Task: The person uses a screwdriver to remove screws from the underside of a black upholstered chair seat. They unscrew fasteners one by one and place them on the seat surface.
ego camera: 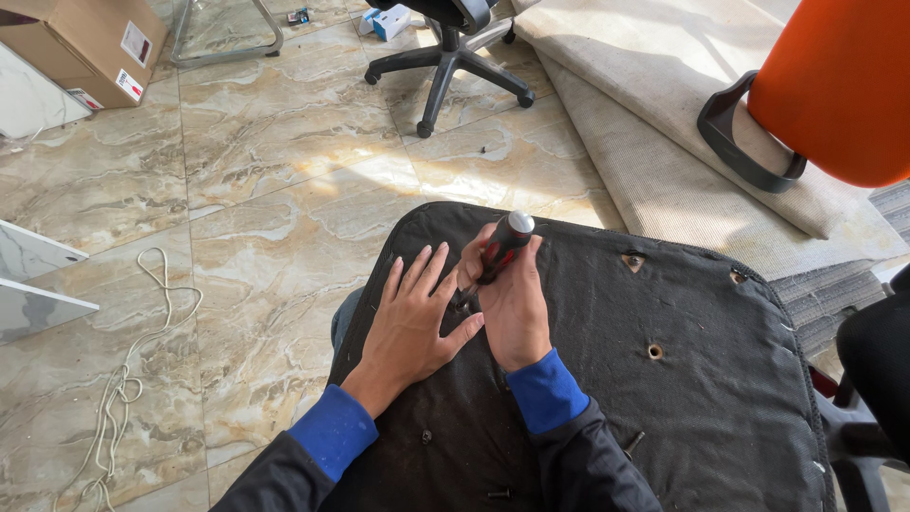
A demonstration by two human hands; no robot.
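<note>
The right hand (515, 308) grips a red-and-black screwdriver (502, 246), fingers wrapped round its handle. The left hand (412, 318) lies flat, fingers spread wide, on the black seat base (701, 379). A cardboard box (81, 43) stands well apart, closed.

Single head cam, looking steeply down & fwd, close over the hands (464, 308) w/ marble floor (275, 171) beyond.

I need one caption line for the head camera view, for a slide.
Right hand holds a red-and-black screwdriver upright on a black chair seat; left hand lies flat beside it.
</note>
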